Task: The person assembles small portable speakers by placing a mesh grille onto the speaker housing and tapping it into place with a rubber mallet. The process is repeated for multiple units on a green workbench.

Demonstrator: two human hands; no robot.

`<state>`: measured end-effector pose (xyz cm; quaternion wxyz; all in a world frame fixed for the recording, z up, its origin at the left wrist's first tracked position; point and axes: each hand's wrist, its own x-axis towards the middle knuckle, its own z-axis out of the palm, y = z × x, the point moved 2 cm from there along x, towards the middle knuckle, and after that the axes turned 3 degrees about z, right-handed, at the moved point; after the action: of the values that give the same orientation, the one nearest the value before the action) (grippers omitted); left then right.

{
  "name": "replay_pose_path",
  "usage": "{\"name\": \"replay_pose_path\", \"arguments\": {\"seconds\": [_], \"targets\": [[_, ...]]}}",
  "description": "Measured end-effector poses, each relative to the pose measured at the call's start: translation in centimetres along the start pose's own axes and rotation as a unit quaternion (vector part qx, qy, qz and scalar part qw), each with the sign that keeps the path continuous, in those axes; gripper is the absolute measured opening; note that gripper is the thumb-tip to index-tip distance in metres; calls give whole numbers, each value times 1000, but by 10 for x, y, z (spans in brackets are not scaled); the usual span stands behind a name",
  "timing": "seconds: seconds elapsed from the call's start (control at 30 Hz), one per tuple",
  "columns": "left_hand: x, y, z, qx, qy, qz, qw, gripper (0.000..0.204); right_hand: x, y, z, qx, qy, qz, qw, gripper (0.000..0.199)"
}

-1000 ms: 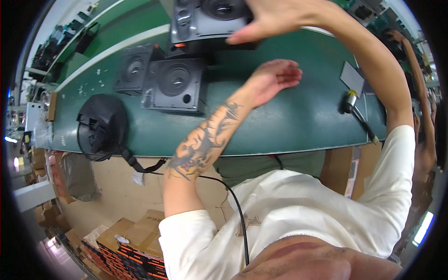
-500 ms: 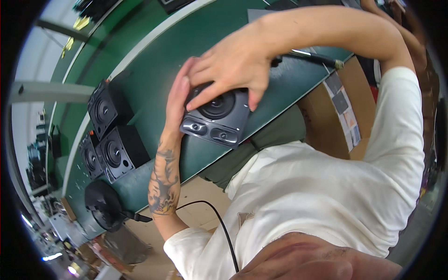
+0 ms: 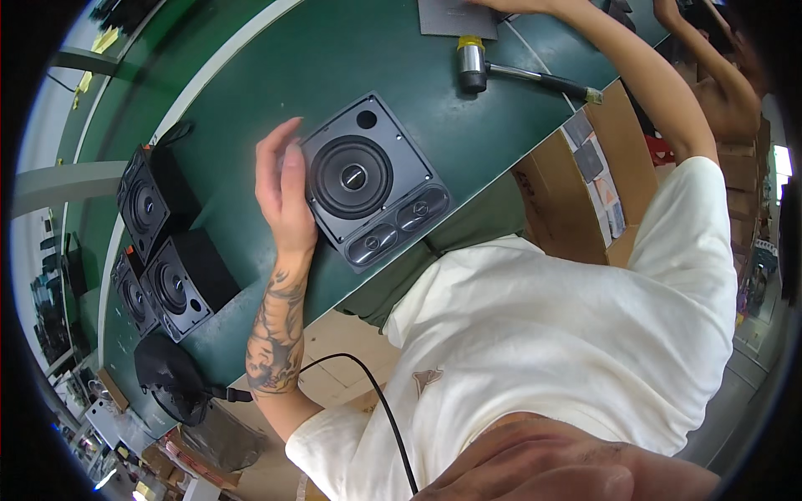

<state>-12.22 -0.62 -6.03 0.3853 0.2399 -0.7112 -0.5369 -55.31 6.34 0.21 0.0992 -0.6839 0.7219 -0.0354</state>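
A dark grey speaker (image 3: pixel 393 159) lies face up at the middle of the green bench, its round black cone showing and two oval glossy recesses along its near edge. Along its left side rests my left hand (image 3: pixel 284 188), fingers loosely curved and apart, not wrapped round it. At the top edge of the picture my right hand (image 3: pixel 522 5) reaches to a flat dark grey panel (image 3: pixel 451 20). The frame cuts this hand off, so its grip does not show. Just below the panel lies a mallet (image 3: pixel 471 67) with a metal head, yellow and black faces and a dark handle.
Several black speakers (image 3: pixel 180 280) stand in a cluster at the left of the bench (image 3: pixel 251 100). Nearer me is a black fan-like object (image 3: pixel 171 376). An open cardboard box (image 3: pixel 560 192) stands beyond the bench edge on the right. Another person's arm (image 3: pixel 710 58) shows at the far right.
My right hand has left the speaker and moved up and right to the grey panel. The speaker has turned and lies uncovered. My left hand has opened away from its edge, and the mallet shows fully.
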Motion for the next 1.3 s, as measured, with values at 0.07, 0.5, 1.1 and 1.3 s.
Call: {"name": "replay_pose_path", "arguments": {"seconds": [0.07, 0.5, 1.1, 1.3], "targets": [[-1, -4, -3, -6, 1, -8, 1000, 35, 13, 8, 19, 22, 39, 5, 999, 45], [1, 5, 0, -33, 0, -61, 998, 35, 50, 6, 28, 27, 202, -48, 978, 19], [9, 30, -32, -272, 83, 59, 957, 28, -1, -250, -25, 572, -17, -125, 811, 60], [15, 27, -27, -262, 67, 85, 959, 25, -11, -243, 5, 717, -229, -68, 655, 66]]}}
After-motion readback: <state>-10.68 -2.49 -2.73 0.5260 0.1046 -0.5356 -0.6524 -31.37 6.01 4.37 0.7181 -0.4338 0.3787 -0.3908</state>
